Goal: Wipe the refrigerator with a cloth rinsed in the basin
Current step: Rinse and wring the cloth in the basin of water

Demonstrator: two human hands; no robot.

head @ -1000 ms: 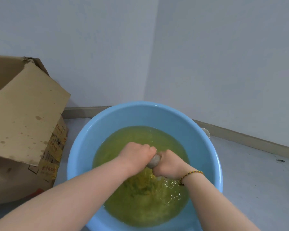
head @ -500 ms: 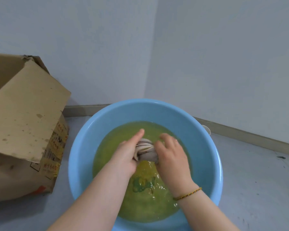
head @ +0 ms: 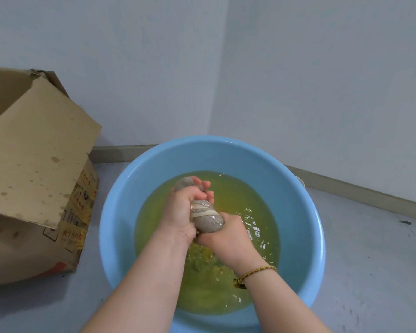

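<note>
A round light-blue basin (head: pixel 120 212) stands on the floor, filled with yellow-green water. Above the water I hold a wet grey cloth (head: pixel 205 218) twisted into a tight roll. My left hand (head: pixel 185 207) grips its far end, and my right hand (head: pixel 228 239), with a braided bracelet at the wrist, grips its near end. Both hands are clenched on the roll. The refrigerator is not in view.
A stained open cardboard box (head: pixel 34 169) sits on the floor left of the basin, its flap hanging toward it. The basin is tucked into a corner of two white walls with a grey skirting board (head: pixel 360 191). Grey floor (head: pixel 375 272) extends to the right.
The cloth has come up out of the water. My hands shifted from side by side to one beyond the other, twisting it into a tight roll. The water ripples.
</note>
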